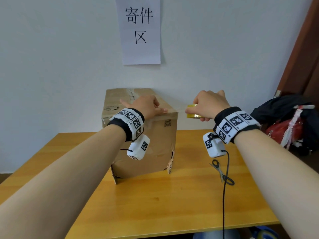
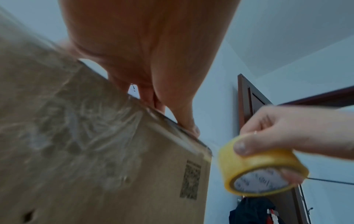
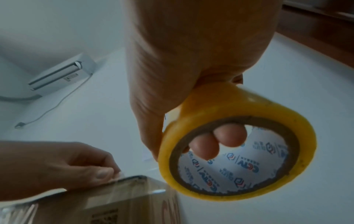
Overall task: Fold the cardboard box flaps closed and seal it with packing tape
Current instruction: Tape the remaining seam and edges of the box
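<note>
A closed cardboard box (image 1: 155,140) stands upright on the wooden table (image 1: 155,204), with old clear tape on its top and front. My left hand (image 1: 146,106) rests on the box top, its thumb (image 3: 101,172) pressing a clear tape strip (image 1: 179,110) down by the right front corner. Just right of the box, in the air, my right hand (image 1: 210,104) grips a yellow tape roll (image 1: 194,114), two fingers through its core. The strip runs taut from the roll (image 2: 258,166) to the box edge (image 2: 191,141).
Scissors (image 1: 222,173) lie on the table right of the box, crossed by a black cable (image 1: 224,195). A black and red bag (image 1: 290,123) sits at the right table edge. A paper sign (image 1: 140,30) hangs on the wall behind; a brown door frame (image 1: 303,57) is at right.
</note>
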Tool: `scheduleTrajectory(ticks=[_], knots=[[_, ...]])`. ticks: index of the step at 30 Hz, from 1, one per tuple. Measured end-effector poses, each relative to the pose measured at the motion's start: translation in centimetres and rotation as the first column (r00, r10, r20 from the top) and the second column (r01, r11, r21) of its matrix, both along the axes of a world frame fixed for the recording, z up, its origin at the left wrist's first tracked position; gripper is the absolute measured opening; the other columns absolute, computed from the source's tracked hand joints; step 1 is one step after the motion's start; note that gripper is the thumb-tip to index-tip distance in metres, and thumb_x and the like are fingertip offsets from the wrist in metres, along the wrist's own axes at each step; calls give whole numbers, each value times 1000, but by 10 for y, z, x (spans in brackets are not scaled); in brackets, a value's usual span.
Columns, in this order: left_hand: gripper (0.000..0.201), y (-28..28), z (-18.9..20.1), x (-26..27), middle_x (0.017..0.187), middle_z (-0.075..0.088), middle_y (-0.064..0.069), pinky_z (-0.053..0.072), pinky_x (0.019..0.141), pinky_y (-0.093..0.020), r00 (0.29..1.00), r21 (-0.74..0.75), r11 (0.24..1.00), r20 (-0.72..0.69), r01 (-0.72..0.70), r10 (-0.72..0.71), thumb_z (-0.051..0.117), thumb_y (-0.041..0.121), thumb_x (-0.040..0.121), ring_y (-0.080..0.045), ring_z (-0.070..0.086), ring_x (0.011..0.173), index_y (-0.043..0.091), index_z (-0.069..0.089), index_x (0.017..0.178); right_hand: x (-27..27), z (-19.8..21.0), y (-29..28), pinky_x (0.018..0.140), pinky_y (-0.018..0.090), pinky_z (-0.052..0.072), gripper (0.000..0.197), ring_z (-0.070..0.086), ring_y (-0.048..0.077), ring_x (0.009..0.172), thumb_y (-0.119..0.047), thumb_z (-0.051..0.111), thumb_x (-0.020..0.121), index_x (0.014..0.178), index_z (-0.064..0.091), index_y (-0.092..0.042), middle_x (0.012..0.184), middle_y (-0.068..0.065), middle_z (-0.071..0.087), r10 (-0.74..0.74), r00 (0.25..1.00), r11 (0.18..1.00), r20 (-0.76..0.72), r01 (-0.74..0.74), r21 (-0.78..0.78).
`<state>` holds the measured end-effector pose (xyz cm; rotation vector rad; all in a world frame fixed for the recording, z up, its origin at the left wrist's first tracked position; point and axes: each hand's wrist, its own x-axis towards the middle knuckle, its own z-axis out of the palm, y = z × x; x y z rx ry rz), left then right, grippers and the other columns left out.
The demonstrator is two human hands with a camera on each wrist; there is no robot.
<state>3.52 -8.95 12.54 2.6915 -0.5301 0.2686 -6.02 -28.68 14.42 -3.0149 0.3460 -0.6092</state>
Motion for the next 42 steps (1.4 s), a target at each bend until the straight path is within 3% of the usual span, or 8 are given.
scheduleTrajectory(ticks=[12,19,25,29,33,35,38,42], knots=[[12,7,1,17,95,67,18,6,107,-74,996,-21,996,4,-84,84,52,44,94,-13,58,103,37,62,93,35,-10,10,81,41,26,41,64,14,52,-49,55,85,66,72,-17,43,-5,64,-2,1000,999,-21,1,-32],[32,16,9,9,102,66,1,45,84,-32,999,-59,998,-18,37,-38,49,46,99,-21,61,104,18,64,107,36,-14,18,92,43,31,36,67,18,60,-42,55,83,56,62,-19,45,-4,62,60,997,996,-49,-57,64],[85,17,15,0,92,69,-12,50,83,-38,996,187,982,-83,-11,27,49,90,68,-28,66,92,12,69,94,26,-13,43,90,43,29,41,61,21,58,-42,56,82,48,51,-18,42,-4,50,143,987,984,-77,-133,120],[95,20,5,15,78,70,-9,47,94,-63,997,146,986,10,-76,75,41,103,39,-31,68,86,22,74,78,24,-11,46,94,44,31,42,66,22,68,-43,57,82,48,52,-19,44,-3,53,143,987,984,-74,-134,115],[57,21,11,5,96,67,4,16,104,-80,984,219,960,64,-175,165,48,83,77,-27,60,110,31,70,87,22,-15,45,90,42,28,44,63,15,57,-42,54,82,44,52,-19,38,-3,55,137,987,979,-85,-122,162],[76,14,13,-2,104,68,-1,3,100,-85,972,286,929,39,-233,231,35,89,76,-32,57,117,26,71,96,22,-16,45,91,43,28,42,63,14,55,-43,53,80,47,56,-18,40,-2,58,134,988,978,-83,-118,174],[97,6,9,-14,126,63,-6,-4,95,-87,976,336,919,-1,-205,218,27,98,66,-37,47,131,24,68,114,22,-16,46,93,44,26,44,66,15,56,-49,51,80,52,63,-18,44,0,62,135,988,973,-77,-118,197],[73,1,8,-12,127,61,-5,3,98,-85,976,284,935,7,-212,219,34,81,83,-36,48,129,25,63,120,21,-18,43,96,45,28,37,65,15,55,-43,51,76,49,60,-19,44,0,61,128,989,977,-70,-113,183]])
